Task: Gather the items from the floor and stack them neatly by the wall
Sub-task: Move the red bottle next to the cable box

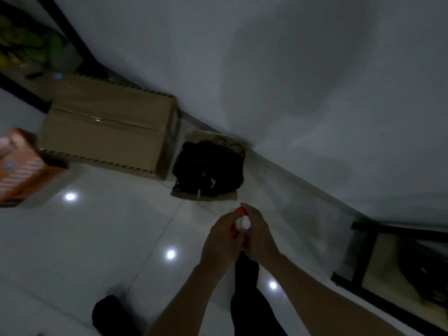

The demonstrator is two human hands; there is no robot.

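Hands: left hand (219, 241) and right hand (260, 235) both grasp a white-capped bottle (242, 223) at 6 o'clock. Box (106, 127) and bag (208, 170) already sit along the wall (291, 81). Orange carton (19, 166) at 9 o'clock apparently remains.

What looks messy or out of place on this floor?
The black bag by the wall is slumped on flattened cardboard, cords spilling out. The big cardboard box looks neatly placed. Nothing appears spilled.

one cardboard box (106, 127), one black bag (208, 170), one orange carton (19, 166), one bottle (242, 224)
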